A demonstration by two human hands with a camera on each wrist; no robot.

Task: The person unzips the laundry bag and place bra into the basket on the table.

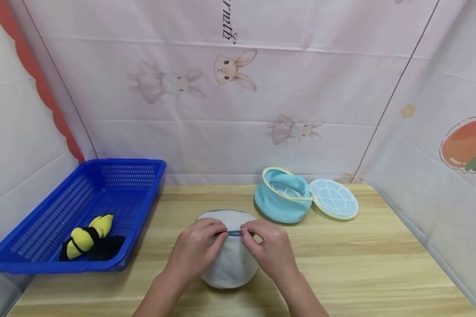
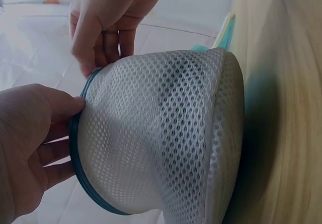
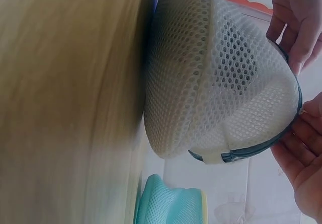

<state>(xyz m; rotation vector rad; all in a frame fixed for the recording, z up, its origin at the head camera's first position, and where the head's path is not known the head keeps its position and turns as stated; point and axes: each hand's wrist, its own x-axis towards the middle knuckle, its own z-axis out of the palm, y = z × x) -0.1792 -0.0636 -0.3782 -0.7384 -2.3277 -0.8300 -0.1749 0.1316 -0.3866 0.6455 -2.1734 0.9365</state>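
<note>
A white mesh laundry bag (image 1: 230, 259) stands on the table at the front middle, its round lid (image 1: 228, 218) lying over the top. A dark blue-green zip (image 2: 75, 148) runs round its rim. My left hand (image 1: 196, 246) pinches the zipped rim between thumb and fingers, left of its front middle. Just to the right, my right hand (image 1: 267, 246) pinches the same rim, with a small pale bit showing at its fingertips. A short stretch of zip shows between the two hands. In the right wrist view, the bag's honeycomb mesh (image 3: 236, 58) bulges out below the rim.
A turquoise mesh bag (image 1: 279, 207) with yellow trim stands open at the back, its round lid (image 1: 335, 199) spread out to the right. On the left is a blue plastic basket (image 1: 143, 211) holding a yellow-and-black cloth bundle (image 1: 83, 237) and a black cloth (image 1: 106, 248). Printed sheets wall the table (image 1: 373, 264).
</note>
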